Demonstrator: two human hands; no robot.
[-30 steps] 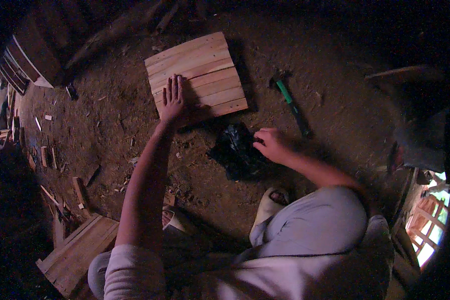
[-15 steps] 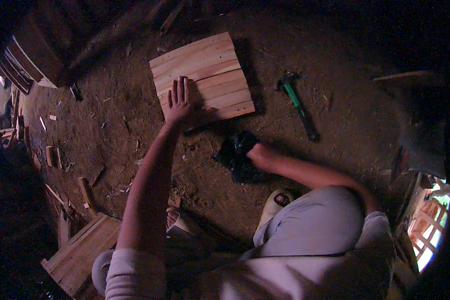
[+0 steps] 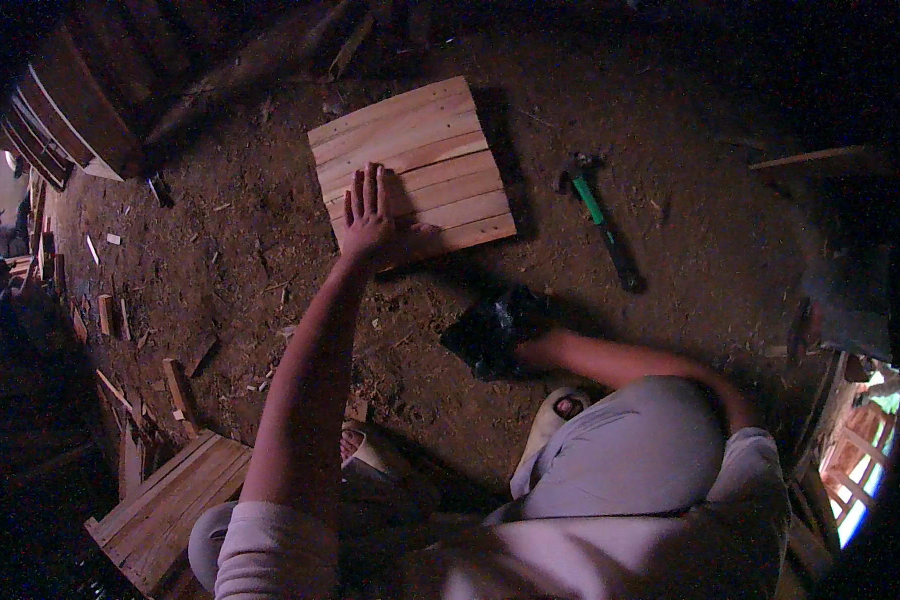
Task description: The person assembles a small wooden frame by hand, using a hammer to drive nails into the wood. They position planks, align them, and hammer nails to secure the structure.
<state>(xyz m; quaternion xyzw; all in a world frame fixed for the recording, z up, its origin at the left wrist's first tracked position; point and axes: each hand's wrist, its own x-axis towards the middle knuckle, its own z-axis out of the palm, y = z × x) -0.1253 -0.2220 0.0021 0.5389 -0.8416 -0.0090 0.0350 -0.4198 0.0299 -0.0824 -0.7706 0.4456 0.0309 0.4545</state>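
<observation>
A square panel of pale wooden slats, with small dark nail marks near its edges, lies on the ground in front of me. My left hand rests flat on its near left part, fingers stretched out. Closer to me, a crumpled black plastic bag covers my right hand past the wrist. Its fingers are hidden inside, and I cannot tell what they touch. To the right of the panel lies a claw hammer with a green and black handle, touched by neither hand.
Another slatted wooden piece sits at my lower left. Wood offcuts and chips litter the dirt floor on the left. A wooden structure stands at the far left, and a person is beyond it. My feet in pale shoes are close below the bag.
The whole view has shifted slightly. My right hand and the black bag have moved a little toward me. The left hand stays flat on the panel.
</observation>
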